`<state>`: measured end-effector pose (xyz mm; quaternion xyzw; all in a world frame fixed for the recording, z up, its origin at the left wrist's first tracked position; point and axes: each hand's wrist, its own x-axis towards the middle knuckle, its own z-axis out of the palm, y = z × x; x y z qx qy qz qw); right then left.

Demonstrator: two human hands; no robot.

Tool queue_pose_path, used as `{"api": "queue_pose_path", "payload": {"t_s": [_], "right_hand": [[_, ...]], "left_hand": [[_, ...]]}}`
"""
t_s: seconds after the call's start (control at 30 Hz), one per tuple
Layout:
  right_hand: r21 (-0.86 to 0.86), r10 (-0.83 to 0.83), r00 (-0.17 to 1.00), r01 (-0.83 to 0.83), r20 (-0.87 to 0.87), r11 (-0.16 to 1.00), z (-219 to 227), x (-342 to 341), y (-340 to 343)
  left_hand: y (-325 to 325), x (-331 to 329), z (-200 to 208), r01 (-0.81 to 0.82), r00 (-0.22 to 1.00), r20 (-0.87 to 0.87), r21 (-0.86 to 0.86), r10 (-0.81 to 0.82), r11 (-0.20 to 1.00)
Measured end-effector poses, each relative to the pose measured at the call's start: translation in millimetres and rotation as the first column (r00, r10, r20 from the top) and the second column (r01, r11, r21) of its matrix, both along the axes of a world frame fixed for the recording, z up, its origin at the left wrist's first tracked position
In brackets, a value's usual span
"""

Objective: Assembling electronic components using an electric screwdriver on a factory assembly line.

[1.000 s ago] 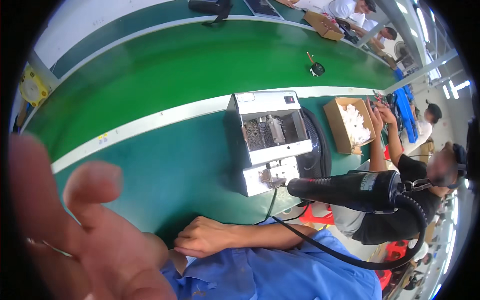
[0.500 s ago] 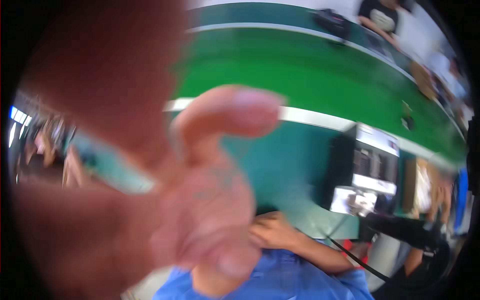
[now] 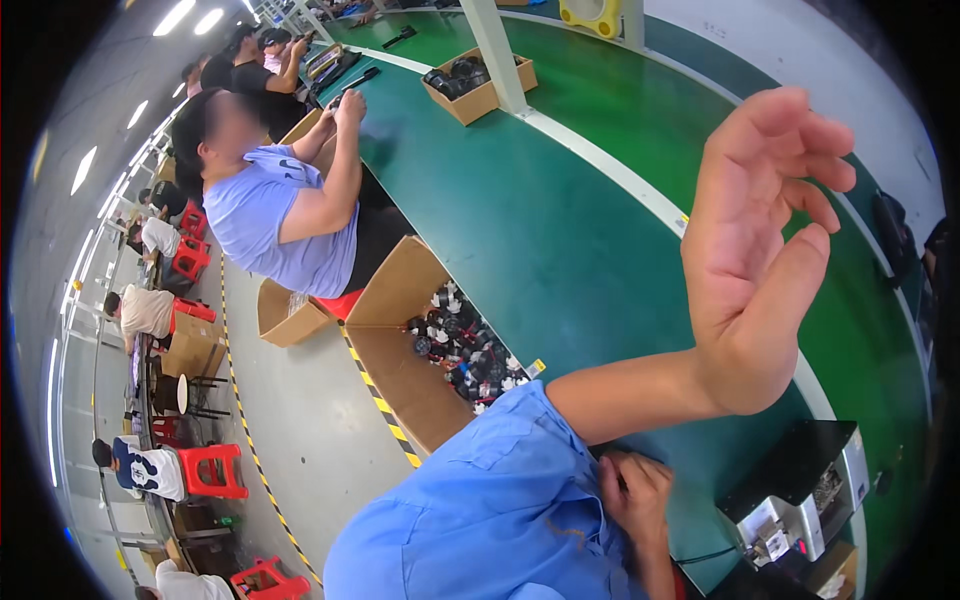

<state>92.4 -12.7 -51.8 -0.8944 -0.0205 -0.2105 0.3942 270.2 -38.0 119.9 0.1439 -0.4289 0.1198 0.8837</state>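
Observation:
My left hand (image 3: pixel 765 250) is raised over the green workbench (image 3: pixel 570 250), its arm reaching out of a blue sleeve. The fingers curl loosely with the thumb apart, and nothing is in them. Close against my blue shirt, by the bench's near edge, rests my right hand (image 3: pixel 640 492). Its fingers are folded in and no object shows in them. To the right of that hand stands a small black and white machine (image 3: pixel 795 500) with metal parts on its front.
Beside the bench, a cardboard box (image 3: pixel 385 365) holds many small black, white and red parts. Farther off is a carton (image 3: pixel 465 105) of black items near a white post (image 3: pixel 495 55). A co-worker (image 3: pixel 280 215) sits at left, hands raised. Red stools (image 3: pixel 212 470) line the aisle.
The view has swung left, bringing the aisle and co-worker in. My left hand, blurred and close before, is now farther away and sharp. My right hand stays close to my shirt.

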Motion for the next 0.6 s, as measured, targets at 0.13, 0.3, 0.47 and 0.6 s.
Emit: {"api": "queue_pose_path", "payload": {"t_s": [0.13,0.3,0.47,0.6], "right_hand": [[0.013,0.004,1.0,-0.004,-0.01,1.0,1.1,-2.4,-1.3],[0.004,-0.004,1.0,0.004,-0.002,1.0,3.2,1.1,-2.3],[0.022,0.002,1.0,-0.002,0.012,1.0,2.3,1.2,-1.2],[0.026,-0.001,1.0,0.001,0.01,1.0,-0.2,0.1,-1.8]], "left_hand": [[-1.9,1.2,2.5,-0.024,0.999,-0.03,-0.002,0.024,1.0],[1.1,2.7,4.6,-0.031,0.999,-0.039,0.022,0.031,0.999],[-3.3,0.7,1.4,0.04,0.999,-0.034,0.178,-0.035,0.983],[-7.7,-4.0,-1.7,0.041,0.999,-0.034,0.215,-0.034,0.976]]}}
